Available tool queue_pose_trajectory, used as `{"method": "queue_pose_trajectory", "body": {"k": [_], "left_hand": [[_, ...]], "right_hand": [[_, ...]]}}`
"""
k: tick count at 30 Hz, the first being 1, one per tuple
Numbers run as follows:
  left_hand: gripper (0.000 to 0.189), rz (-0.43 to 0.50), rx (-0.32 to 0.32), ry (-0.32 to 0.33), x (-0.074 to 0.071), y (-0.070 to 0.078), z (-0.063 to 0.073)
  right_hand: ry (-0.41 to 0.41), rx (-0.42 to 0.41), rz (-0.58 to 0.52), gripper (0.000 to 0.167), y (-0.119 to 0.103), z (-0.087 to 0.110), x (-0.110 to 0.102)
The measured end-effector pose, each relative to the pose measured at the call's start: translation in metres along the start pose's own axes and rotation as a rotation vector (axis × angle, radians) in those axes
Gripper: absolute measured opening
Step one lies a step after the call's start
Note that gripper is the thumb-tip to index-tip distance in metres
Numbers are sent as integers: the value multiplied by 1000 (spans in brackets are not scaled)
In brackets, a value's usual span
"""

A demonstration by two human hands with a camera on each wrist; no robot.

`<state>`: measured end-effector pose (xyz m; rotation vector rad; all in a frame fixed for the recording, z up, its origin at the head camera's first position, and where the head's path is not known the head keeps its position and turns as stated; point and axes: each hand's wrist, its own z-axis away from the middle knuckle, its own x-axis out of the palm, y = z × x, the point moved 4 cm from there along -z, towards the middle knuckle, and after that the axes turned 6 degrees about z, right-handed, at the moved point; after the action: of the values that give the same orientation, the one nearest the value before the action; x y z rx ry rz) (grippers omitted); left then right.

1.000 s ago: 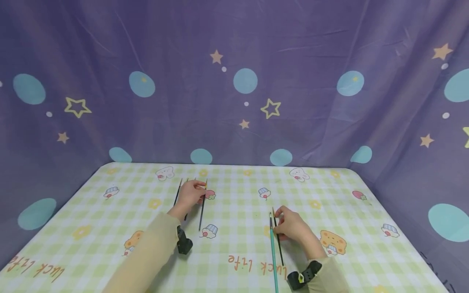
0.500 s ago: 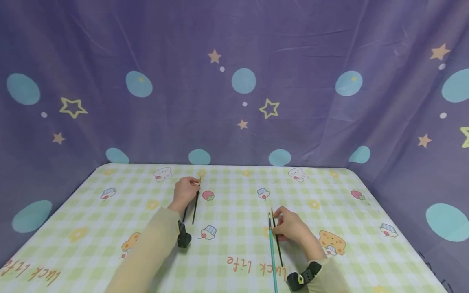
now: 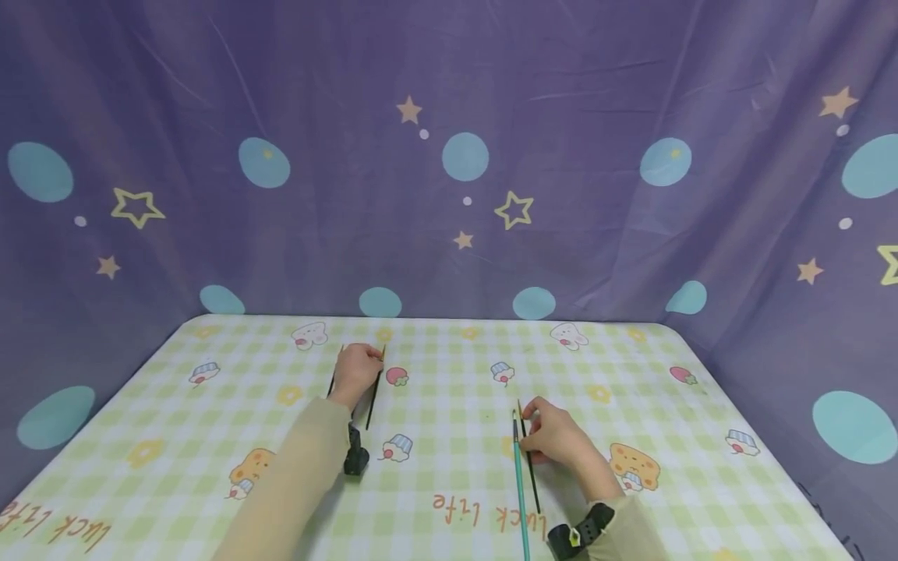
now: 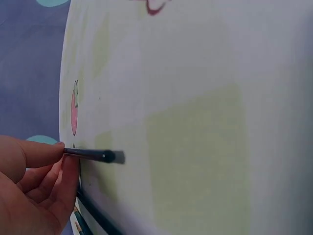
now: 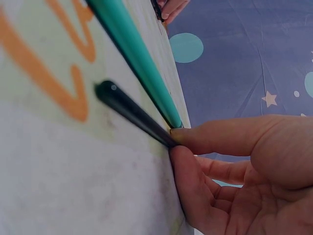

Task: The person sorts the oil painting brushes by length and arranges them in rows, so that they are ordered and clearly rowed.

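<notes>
In the head view, my left hand (image 3: 356,370) pinches a thin dark paintbrush (image 3: 374,401) near its bristle end, at the table's left back. Thumb and fingertips hold the same paintbrush (image 4: 90,154) in the left wrist view. Other dark brushes (image 4: 98,215) lie beside and under that hand, partly hidden by it. Nearer the front, my right hand (image 3: 557,436) pinches another dark paintbrush (image 3: 530,463) between thumb and finger. A longer teal paintbrush (image 3: 520,483) lies close along its left side. The right wrist view shows the dark handle (image 5: 137,115) below the teal one (image 5: 142,63).
A green-and-white checked cloth (image 3: 449,421) with printed cartoons covers the table. Behind it hangs a purple curtain (image 3: 337,195) with stars and dots. Dark straps with small boxes (image 3: 356,456) sit on both wrists.
My left hand has carried its paintbrush slightly left and away from me, closer to the other brushes there. The right hand and its brush have stayed in place. The head view has shifted a little.
</notes>
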<state>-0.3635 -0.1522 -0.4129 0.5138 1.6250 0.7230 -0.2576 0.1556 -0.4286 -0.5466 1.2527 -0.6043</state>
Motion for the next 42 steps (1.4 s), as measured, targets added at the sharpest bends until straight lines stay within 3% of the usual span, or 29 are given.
{"method": "queue_pose_trajectory", "body": {"k": [9, 17, 22, 28, 35, 42], "left_hand": [[21, -89, 39, -5, 1, 6, 2], [19, -91, 36, 24, -1, 2, 0], [19, -103, 57, 26, -4, 10, 4], [19, -25, 95, -41, 3, 26, 20], [14, 13, 191, -83, 21, 43, 43], [18, 155, 183, -234, 40, 58, 75]], "right_hand": [[-6, 8, -3, 36, -1, 0, -1], [-9, 3, 8, 36, -1, 0, 0], [-5, 4, 10, 35, -3, 2, -1], [0, 3, 11, 36, -2, 3, -2], [2, 4, 8, 36, -1, 2, -3], [-2, 1, -5, 36, -2, 3, -1]]}}
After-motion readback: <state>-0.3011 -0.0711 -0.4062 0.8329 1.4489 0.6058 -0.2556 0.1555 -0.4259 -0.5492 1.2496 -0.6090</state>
